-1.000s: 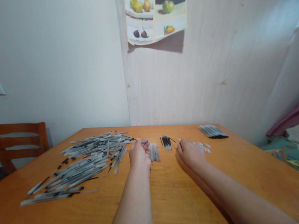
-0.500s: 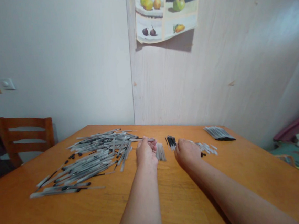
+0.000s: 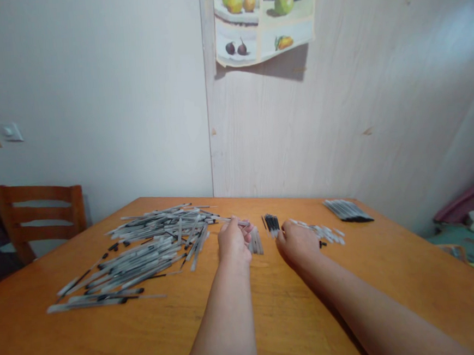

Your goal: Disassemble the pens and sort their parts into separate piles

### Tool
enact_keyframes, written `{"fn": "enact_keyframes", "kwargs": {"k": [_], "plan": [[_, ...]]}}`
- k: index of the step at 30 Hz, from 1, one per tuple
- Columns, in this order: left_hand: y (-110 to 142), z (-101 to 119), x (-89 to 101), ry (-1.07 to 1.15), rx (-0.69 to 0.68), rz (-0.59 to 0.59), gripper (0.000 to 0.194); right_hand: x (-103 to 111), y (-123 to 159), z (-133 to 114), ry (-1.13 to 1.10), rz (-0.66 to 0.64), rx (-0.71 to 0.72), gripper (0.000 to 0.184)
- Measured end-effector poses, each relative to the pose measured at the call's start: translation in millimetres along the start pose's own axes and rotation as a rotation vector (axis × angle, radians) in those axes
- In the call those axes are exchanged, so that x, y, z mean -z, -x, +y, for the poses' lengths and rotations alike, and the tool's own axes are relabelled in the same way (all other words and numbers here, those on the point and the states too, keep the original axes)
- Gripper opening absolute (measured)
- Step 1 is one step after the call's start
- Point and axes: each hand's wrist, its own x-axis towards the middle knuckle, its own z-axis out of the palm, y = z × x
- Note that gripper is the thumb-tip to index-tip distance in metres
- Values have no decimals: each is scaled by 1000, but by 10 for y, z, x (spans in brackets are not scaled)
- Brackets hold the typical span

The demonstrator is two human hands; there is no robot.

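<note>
A: Left of frame?
B: Pen parts (image 3: 139,264), heaped, past counting. Centre: left hand (image 3: 234,240) closed on one pen barrel (image 3: 244,223); clear tubes (image 3: 257,243) beside it, several, edges merging.
A: Then?
B: Dark refills (image 3: 272,222), bunched, uncountable. Right hand (image 3: 299,242) alongside, apart from the left; fingertips hidden, can't tell its grip. White caps (image 3: 330,234), perhaps a dozen. One stack (image 3: 347,211), right of centre.
A: Step?
B: Likely small-part handling; calls for a fine pinch.
</note>
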Motion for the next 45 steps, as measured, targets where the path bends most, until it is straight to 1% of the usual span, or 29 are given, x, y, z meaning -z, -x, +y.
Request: {"fn": "enact_keyframes", "kwargs": {"k": [3,5,8,10,12,15,18,24,27,29,32,34,36,38,40,43,45], "plan": [[13,-5,-11,-57,10,3,15,42,4,9,-64,15,-25,33],[14,-17,-13,-100,15,-7,14,72,3,5,-164,7,-10,30],[3,-49,-7,-175,15,-47,16,114,-2,-40,-406,-8,110,30],[-10,-76,1,-234,6,-79,18,144,-1,-97,-582,-20,194,34],[-23,-100,7,-295,-13,-102,18,177,7,-162,-712,-32,225,37],[-33,-127,10,-358,-44,-117,17,219,28,-233,-811,-57,219,37],[-29,-138,8,-380,-55,-142,15,238,48,-258,-853,-79,233,35],[13,-145,-1,-447,-51,-171,10,262,88,-281,-849,-138,226,33],[25,-139,-10,-454,-51,-172,12,260,102,-302,-829,-144,195,34],[12,-115,-10,-397,-73,-118,14,236,99,-303,-786,-117,153,33],[-37,-39,5,-215,-127,42,15,174,85,-287,-660,-85,65,29],[-76,27,28,-85,-154,133,16,141,88,-278,-566,-87,12,27],[-106,84,56,-8,-170,188,17,127,109,-285,-494,-108,-22,25],[-125,122,83,35,-161,208,17,133,145,-313,-445,-142,-37,23],[-136,137,106,73,-122,208,16,147,184,-357,-405,-175,-53,22],[-146,140,125,126,-57,206,16,154,230,-428,-353,-207,-70,24],[-145,143,127,158,-38,208,16,145,245,-465,-330,-220,-61,26]]}}
